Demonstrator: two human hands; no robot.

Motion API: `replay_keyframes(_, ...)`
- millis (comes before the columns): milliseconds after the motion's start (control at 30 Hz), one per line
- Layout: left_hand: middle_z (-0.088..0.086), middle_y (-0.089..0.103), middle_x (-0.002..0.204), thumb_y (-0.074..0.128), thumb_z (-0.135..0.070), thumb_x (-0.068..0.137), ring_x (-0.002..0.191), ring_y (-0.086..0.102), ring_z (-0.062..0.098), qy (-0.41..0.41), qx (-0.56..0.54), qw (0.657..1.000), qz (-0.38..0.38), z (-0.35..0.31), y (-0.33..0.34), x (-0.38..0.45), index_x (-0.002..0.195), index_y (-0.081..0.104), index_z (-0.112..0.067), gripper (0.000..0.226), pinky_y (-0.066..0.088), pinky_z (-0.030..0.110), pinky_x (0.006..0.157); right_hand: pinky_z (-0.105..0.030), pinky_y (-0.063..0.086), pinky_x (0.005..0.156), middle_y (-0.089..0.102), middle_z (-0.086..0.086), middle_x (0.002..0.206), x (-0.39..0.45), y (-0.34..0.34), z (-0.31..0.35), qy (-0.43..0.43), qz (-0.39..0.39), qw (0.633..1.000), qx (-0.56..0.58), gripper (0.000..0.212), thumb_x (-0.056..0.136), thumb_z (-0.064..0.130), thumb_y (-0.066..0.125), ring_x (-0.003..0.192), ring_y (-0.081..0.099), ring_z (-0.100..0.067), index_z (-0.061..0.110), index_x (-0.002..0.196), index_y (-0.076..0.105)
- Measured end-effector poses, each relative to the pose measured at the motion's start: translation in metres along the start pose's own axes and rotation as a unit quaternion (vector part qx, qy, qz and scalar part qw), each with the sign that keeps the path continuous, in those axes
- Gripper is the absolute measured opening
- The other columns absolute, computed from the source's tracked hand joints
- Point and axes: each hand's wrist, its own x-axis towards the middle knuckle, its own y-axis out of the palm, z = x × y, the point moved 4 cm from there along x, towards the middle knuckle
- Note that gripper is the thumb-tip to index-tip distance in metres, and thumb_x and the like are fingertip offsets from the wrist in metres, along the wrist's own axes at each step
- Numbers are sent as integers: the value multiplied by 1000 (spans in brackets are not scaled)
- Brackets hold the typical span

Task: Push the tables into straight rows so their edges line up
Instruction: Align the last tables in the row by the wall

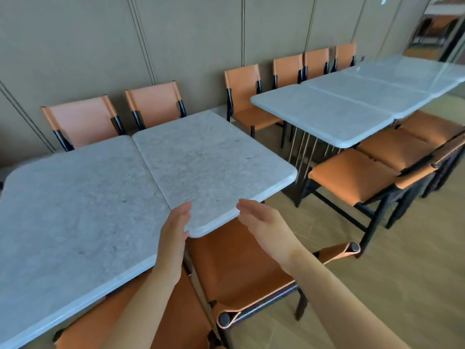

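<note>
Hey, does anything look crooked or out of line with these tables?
Yes. The right grey stone-topped table juts past the left grey stone-topped table at the near edge, so their fronts do not line up.

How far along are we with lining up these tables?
Done: the far row of tables looks flush. In hand: both hands are at the near corner of the right table, left hand and right hand, open. Left: its front edge sits further back than the left table, so they are not level yet.
</note>
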Motion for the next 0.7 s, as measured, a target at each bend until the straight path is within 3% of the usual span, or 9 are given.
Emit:
replay_keyframes(100, -24, 56, 128, 39, -24, 108, 127, 51, 1, 39, -6, 999, 20, -30, 28, -12, 127, 59, -38, 31, 38, 26, 105, -29, 42, 110, 61, 18, 134, -31, -44, 25, -29, -23, 999, -9, 33, 104, 24, 51, 129, 52, -4, 34, 134, 59)
replay_keyframes(200, -20, 57, 130, 43, -28, 103, 129, 50, 4, 57, -23, 998, 20, -47, 50, -11, 129, 60, -32, 31, 39, 25, 103, -35, 43, 113, 66, 21, 126, -47, -80, 37, -39, -45, 998, -17, 31, 102, 21, 55, 124, 56, 1, 34, 128, 63)
replay_keyframes(367, -29, 57, 127, 40, -21, 106, 129, 50, -1, 75, -9, 997, 24, -54, 79, 8, 123, 62, -40, 34, 39, 29, 109, -36, 45, 111, 68, 23, 121, -33, -113, 44, -46, -43, 997, -39, 29, 100, 20, 59, 119, 58, 7, 35, 124, 66)
replay_keyframes(567, -29, 53, 133, 45, -26, 106, 116, 44, -24, 67, 61, 996, -10, -1, 90, 51, 118, 62, -45, 29, 36, 6, 95, -30, 50, 101, 67, 21, 122, 56, -112, 21, -39, 8, 997, -68, 31, 98, 17, 59, 118, 60, 1, 35, 121, 68)
replay_keyframes(700, -22, 44, 148, 55, -29, 102, 137, 38, -3, 23, 171, 983, -65, 83, 81, 92, 124, 60, -39, 25, 30, 26, 116, -26, 45, 103, 63, 24, 123, 129, -95, -39, -8, 91, 989, -117, 30, 99, 20, 59, 121, 57, -1, 39, 122, 63)
